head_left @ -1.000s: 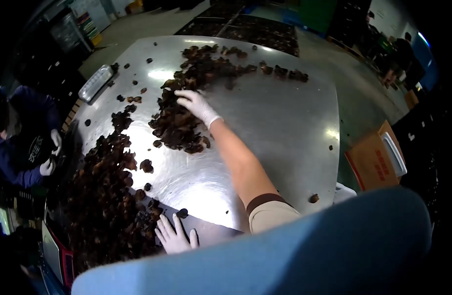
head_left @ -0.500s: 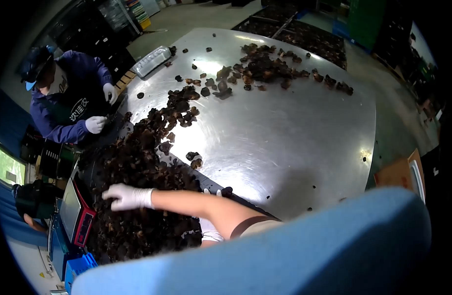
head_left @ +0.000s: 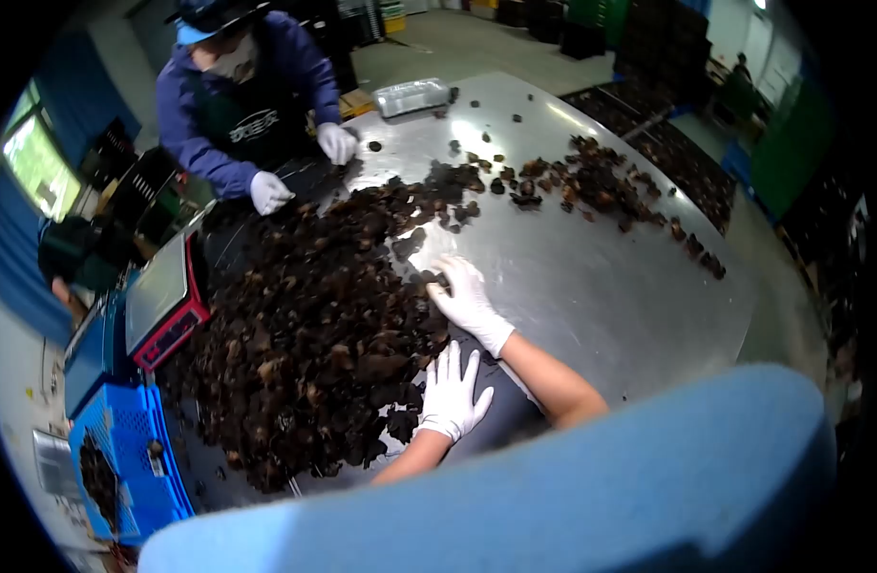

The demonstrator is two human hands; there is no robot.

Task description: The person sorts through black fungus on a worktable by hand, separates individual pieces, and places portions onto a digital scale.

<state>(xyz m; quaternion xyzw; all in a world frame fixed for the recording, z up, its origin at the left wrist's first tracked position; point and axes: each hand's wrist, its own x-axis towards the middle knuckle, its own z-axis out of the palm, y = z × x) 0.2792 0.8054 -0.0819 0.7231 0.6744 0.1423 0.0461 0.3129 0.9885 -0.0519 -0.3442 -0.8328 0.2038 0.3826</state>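
Observation:
A broad heap of dark, crinkled pieces that look like wood ear mushrooms (head_left: pixel 305 344) covers the left part of the metal table (head_left: pixel 591 296). My left hand (head_left: pixel 452 396), in a white glove, lies flat with fingers spread at the heap's near right edge. Just beyond it, my right hand (head_left: pixel 467 301), also gloved, touches the heap's right edge; its fingers are apart and slightly curved. Neither hand visibly holds anything. A thinner scatter of the same mushrooms (head_left: pixel 601 181) lies farther back on the table.
A co-worker (head_left: pixel 252 105) with gloved hands stands at the far left edge. Left of the heap are a red-framed scale (head_left: pixel 161 296) and a blue crate (head_left: pixel 147 439). A clear plastic package (head_left: pixel 412 96) lies at the back. Another person (head_left: pixel 85 253) is behind the scale.
My right hand has drawn back from over the heap's left side to its right edge. My left hand, mostly hidden under my right arm before, now shows fully. The view has shifted.

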